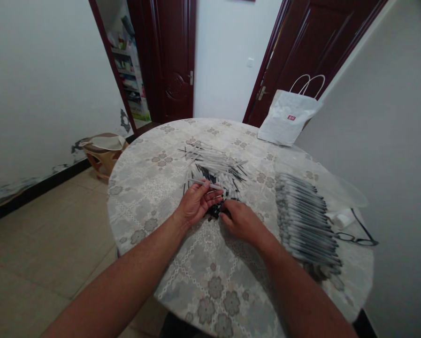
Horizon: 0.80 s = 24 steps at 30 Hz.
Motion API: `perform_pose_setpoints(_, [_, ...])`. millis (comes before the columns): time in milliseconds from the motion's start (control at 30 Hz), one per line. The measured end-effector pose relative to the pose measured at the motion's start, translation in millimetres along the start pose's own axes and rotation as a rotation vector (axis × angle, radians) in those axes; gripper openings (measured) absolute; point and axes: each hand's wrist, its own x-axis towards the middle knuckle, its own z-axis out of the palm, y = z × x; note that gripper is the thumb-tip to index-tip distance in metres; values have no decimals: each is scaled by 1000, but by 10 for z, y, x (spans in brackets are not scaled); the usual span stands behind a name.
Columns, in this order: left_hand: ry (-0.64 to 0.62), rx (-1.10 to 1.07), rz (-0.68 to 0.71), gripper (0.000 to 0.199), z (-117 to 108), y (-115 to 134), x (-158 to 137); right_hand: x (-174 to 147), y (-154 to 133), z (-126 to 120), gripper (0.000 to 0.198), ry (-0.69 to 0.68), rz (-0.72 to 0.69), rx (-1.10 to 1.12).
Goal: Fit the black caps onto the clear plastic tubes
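Note:
My left hand [199, 202], palm up, pinches a slim whitish pen [210, 185] between thumb and fingers, its thin end pointing left. Just to the right, my right hand [239, 218] is closed with its fingertips down at a heap of small black pieces [214, 210]. Whether it has picked one up is hidden. Beyond both hands lies a loose pile of white pens [210, 158] with thin dark ends, pointing several ways.
A neat row of grey-white pens [303, 218] lies at the right on clear plastic. Beside it are black-framed glasses [358, 238] and a small white object [344, 218]. A white paper bag [289, 117] stands at the back of the round, cloth-covered table [210, 281]. A stool [103, 152] is at left.

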Motion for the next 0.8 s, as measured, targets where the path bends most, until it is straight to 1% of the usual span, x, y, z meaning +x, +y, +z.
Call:
perform_pose_setpoints(67, [-15,9,2,31,11,2,-8,48,38,6,12,182,74,309])
perform_pose_setpoints(133, [-26,14,0,32,22,5,-15,94,62,22,17,325,178,648])
perform_pose_setpoints(200, [-39,17,-1,32,30,9,-20,129,61,46,25,397,241,909])
perform_pose_setpoints(233, [-46,16,0,32,32,11,-21,140,54,58,29,412,250,987])
perform_pose_setpoints(300, [-55,11,3,33,34,14,-22,149,35,82,32,435,239,1063])
perform_pose_setpoints(467, [-51,0,11,33,33,18,-20,153,25,134,25,498,205,1184])
perform_pose_setpoints(633, [-36,-6,13,33,37,19,-24,165,56,176,23,459,218,1288])
perform_pose_setpoints(800, [-49,-7,16,34,52,21,-33,171,55,183,25,442,245,1453])
